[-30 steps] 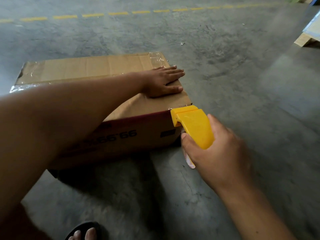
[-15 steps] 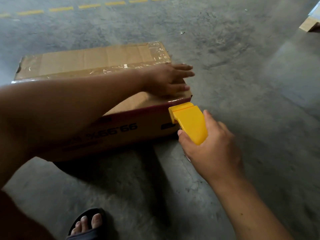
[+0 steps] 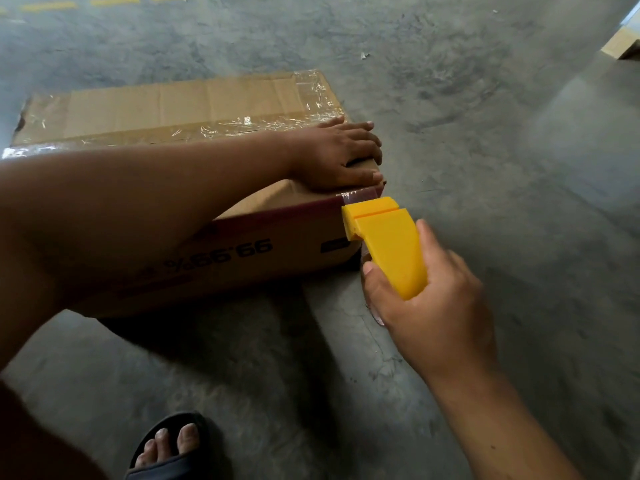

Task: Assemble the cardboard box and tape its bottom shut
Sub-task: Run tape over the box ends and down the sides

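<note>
Judging by the clear tape already shining along the box's (image 3: 180, 109) far flap, its middle seam and both top corners, most of the sealing looks done. The box stands assembled on the floor (image 3: 485, 168), bottom side up, to go by the upside-down print on its near wall. What appears to be in hand is one strip at the near right corner: the yellow dispenser (image 3: 384, 244) sits with its head against the upper edge of the near wall, where a short bit of tape shows just under the left thumb. Left to do, as far as I can judge, is cutting that strip and pressing it flat; whether further strips are needed I cannot tell, since the left arm hides much of the near flap.

The left hand (image 3: 336, 155) lies spread flat on the box's right end, fingers curling over the end edge, pinning the flap and holding nothing. The right hand (image 3: 433, 306) is closed around the dispenser's lower body.

Edges that matter: the near top edge and the right end, which meet right beside the dispenser head. Right of the box the floor is open, giving the right hand free room to swing outward or downward. Near the lower edge of the view a sandalled foot (image 3: 169, 448) stands well apart from the box. A pallet corner (image 3: 620, 46) at far right is well away.
</note>
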Available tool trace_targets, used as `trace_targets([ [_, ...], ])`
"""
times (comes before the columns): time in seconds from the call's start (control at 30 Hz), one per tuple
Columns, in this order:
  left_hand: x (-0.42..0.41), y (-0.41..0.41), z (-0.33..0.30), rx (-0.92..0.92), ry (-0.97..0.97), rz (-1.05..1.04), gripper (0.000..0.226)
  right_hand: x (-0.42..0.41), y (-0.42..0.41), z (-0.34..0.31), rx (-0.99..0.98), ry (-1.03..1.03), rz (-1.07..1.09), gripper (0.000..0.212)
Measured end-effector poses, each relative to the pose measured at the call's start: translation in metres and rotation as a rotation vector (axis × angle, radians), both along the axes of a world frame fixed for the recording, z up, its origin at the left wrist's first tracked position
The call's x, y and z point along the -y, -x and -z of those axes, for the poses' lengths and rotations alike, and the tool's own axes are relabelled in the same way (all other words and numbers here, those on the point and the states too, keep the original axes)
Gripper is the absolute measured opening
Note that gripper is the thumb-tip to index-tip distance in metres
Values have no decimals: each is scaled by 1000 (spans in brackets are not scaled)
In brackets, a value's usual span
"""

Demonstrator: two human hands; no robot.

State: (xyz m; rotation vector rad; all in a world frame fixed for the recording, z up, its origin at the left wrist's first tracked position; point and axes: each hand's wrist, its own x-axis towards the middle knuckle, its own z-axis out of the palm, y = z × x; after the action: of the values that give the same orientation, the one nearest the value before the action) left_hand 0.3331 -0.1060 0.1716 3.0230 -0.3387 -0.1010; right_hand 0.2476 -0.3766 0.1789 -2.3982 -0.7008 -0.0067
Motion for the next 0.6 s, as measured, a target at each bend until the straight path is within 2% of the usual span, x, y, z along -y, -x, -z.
trace_targets([
  [0.27,-2,-1,-2,-3,-13,-8,66,2,0,-5,55,-21,8,82],
  [0.6,3,2,-1,4,-25,15,64,-9,-9,9,-39,65,-17,82],
])
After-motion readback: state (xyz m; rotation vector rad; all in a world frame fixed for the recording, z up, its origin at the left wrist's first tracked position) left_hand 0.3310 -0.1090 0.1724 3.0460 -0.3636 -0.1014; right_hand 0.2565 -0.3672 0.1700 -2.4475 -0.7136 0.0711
